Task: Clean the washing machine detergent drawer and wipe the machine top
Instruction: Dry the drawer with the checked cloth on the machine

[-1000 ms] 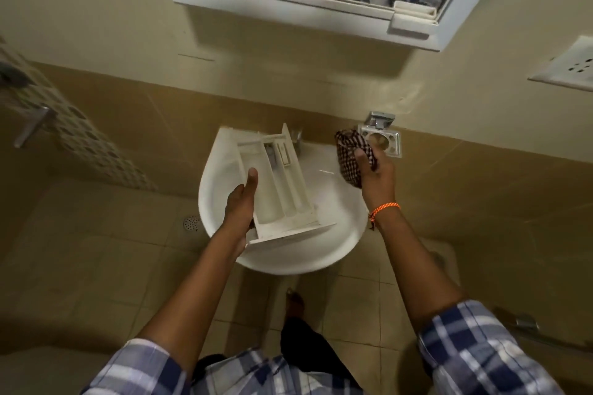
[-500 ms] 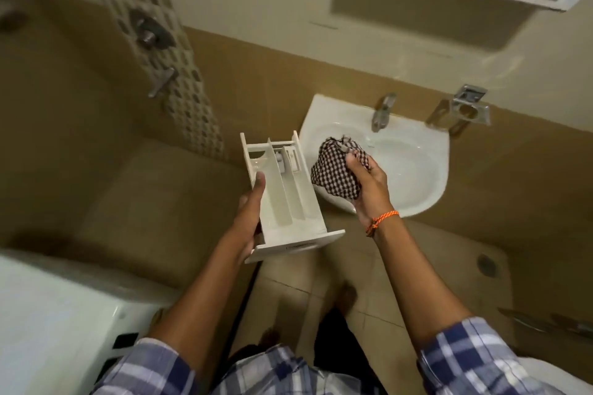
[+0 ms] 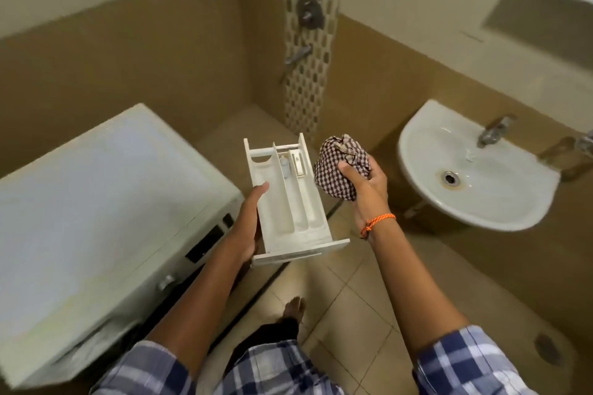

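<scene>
My left hand [image 3: 246, 224] holds the white detergent drawer [image 3: 290, 202] from below and along its left side, thumb on the rim. The drawer is level in the air above the floor, its front panel toward me and its compartments facing up. My right hand [image 3: 365, 192] grips a bunched checked cloth [image 3: 340, 167] just to the right of the drawer's far end, apart from it. The white washing machine [image 3: 96, 202] stands at the left, its flat top bare, its control panel and dark drawer slot facing right.
A white wall basin [image 3: 500, 202] with a tap [image 3: 494, 131] hangs at the right. Shower fittings [image 3: 308, 16] are on the mosaic strip at the back. Tiled floor lies between machine and basin, with my bare foot [image 3: 293, 306] below the drawer.
The view has swung left from the basin to the washing machine. Both hands have carried the drawer and cloth away from the basin, keeping the same holds.
</scene>
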`<action>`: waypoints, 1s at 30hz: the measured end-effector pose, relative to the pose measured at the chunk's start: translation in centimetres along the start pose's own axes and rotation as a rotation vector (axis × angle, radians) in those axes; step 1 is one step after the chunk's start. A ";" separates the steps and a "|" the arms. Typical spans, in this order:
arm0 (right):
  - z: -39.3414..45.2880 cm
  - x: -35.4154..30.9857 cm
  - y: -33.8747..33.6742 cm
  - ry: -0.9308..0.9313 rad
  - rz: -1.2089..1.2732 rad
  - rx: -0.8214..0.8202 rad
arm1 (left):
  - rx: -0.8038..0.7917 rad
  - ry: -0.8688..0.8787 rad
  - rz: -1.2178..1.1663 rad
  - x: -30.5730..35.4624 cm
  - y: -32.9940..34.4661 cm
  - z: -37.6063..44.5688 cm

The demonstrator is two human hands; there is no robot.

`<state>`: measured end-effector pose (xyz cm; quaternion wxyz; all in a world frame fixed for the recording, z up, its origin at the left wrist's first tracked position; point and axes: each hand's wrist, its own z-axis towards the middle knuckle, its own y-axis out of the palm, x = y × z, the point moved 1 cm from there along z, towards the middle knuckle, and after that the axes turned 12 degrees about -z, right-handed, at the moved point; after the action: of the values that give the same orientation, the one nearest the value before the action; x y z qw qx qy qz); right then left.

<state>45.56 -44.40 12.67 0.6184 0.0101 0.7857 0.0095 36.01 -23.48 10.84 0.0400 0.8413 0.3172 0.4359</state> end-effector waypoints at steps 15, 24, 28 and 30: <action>-17.0 2.2 13.8 0.009 -0.068 -0.270 | 0.106 0.057 -0.098 -0.1 -19.4 -16.1; -23.3 2.6 22.4 -0.002 -0.074 -0.325 | 0.138 0.118 -0.004 2.5 -27.5 -19.4; -26.1 2.4 27.1 -0.121 -0.136 -0.308 | 0.153 0.116 0.067 4.0 -31.2 -19.9; -27.7 1.9 29.8 -0.227 -0.135 -0.267 | 0.138 0.103 0.091 4.6 -33.2 -19.6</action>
<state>18.26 -14.61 18.14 0.6983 -0.1239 0.7015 0.0707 6.54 1.45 14.81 -0.0545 0.8321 0.3095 0.4569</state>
